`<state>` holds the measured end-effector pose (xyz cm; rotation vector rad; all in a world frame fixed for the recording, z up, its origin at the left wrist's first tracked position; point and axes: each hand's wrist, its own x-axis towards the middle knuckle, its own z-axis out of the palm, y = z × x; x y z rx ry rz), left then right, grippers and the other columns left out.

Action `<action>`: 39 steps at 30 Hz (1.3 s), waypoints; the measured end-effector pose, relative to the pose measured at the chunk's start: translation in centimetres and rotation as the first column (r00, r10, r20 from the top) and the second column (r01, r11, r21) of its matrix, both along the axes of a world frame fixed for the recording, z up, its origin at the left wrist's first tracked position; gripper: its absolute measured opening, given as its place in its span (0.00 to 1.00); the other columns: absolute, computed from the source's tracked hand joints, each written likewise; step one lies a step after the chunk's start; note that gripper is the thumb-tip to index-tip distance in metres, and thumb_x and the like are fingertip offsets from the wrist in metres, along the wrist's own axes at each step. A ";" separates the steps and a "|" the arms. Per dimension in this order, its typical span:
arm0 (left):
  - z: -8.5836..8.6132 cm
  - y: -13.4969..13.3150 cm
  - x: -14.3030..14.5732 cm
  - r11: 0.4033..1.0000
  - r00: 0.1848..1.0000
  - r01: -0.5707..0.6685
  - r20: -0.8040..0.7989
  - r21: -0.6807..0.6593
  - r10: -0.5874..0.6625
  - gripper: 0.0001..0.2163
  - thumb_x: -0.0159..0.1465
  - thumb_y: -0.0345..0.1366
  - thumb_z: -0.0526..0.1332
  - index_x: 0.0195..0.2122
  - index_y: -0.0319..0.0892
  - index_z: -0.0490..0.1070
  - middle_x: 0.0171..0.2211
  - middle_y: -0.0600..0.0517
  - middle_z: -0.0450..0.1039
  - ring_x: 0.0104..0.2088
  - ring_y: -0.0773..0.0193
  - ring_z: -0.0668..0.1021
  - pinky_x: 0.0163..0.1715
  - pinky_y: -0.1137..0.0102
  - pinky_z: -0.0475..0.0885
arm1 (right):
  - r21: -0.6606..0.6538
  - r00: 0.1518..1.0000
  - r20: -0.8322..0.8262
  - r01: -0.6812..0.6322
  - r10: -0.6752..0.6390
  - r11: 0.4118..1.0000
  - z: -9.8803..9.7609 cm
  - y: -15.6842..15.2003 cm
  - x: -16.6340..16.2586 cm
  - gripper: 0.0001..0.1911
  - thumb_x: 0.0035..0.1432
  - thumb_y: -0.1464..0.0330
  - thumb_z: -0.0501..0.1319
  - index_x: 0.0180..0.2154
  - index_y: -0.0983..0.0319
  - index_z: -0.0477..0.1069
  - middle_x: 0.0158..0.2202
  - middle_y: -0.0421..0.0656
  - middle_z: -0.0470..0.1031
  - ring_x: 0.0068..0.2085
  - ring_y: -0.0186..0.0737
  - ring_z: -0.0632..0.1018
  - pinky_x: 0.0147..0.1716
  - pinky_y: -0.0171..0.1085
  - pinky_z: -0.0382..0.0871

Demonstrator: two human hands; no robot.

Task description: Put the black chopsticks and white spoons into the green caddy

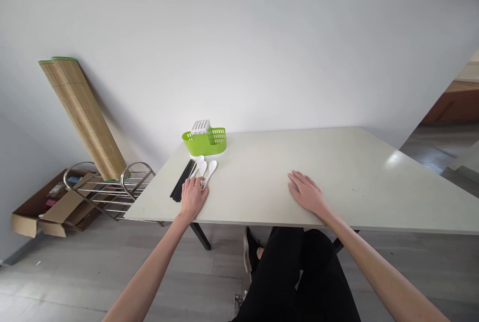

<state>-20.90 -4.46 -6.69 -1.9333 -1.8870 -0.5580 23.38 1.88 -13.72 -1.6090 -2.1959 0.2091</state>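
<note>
My left hand [193, 195] rests on the white table [337, 172] near its left end, fingers curled over the handle ends of white spoons [208, 169]. A bundle of black chopsticks [182, 179] lies just left of the spoons, touching my fingers. Behind them stands a green cutlery holder [205, 141] with a white insert. My right hand [306, 191] lies flat on the tabletop further right, fingers stretched out, holding nothing.
A rolled bamboo mat [82, 112] leans on the wall at left over a metal rack [108, 185]. An open cardboard box [41, 207] sits on the grey floor. My legs in black trousers [295, 277] are under the table edge.
</note>
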 end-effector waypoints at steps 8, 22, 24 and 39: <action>0.1 -0.1 0.1 1.000 0.999 0.030 0.014 -0.002 -0.030 0.10 0.70 0.41 0.58 0.48 0.46 0.73 0.47 0.41 0.74 0.51 0.45 0.74 0.52 0.53 0.71 | -0.018 1.000 -0.003 0.017 -0.017 1.000 0.7 -0.3 -0.3 0.32 0.75 0.57 0.42 0.71 0.62 0.62 0.76 0.45 0.57 0.76 0.44 0.58 0.75 0.50 0.49; 0.1 -0.3 0.0 0.999 0.999 -0.024 0.031 0.037 0.023 0.09 0.71 0.41 0.56 0.44 0.44 0.72 0.49 0.39 0.69 0.50 0.45 0.74 0.52 0.52 0.72 | -0.014 1.000 -0.011 0.001 -0.001 1.000 0.3 -0.3 -0.2 0.32 0.75 0.56 0.42 0.71 0.61 0.63 0.75 0.46 0.58 0.76 0.44 0.57 0.75 0.50 0.49; 0.1 -0.4 0.3 0.999 1.000 0.024 0.014 0.035 -0.024 0.09 0.72 0.41 0.56 0.45 0.44 0.72 0.50 0.39 0.69 0.51 0.45 0.74 0.53 0.52 0.72 | -0.006 1.000 -0.007 0.002 -0.002 1.000 0.2 -0.3 -0.1 0.32 0.75 0.56 0.42 0.71 0.61 0.63 0.75 0.46 0.58 0.76 0.44 0.58 0.75 0.50 0.49; 10.1 7.7 -0.4 0.990 0.997 0.051 0.045 0.130 -0.057 0.16 0.73 0.45 0.55 0.54 0.42 0.71 0.65 0.38 0.65 0.64 0.43 0.66 0.64 0.49 0.63 | 0.031 1.000 0.003 -0.005 0.005 1.000 -0.2 -1.2 -0.2 0.31 0.75 0.56 0.43 0.72 0.57 0.62 0.75 0.43 0.58 0.76 0.47 0.58 0.75 0.53 0.51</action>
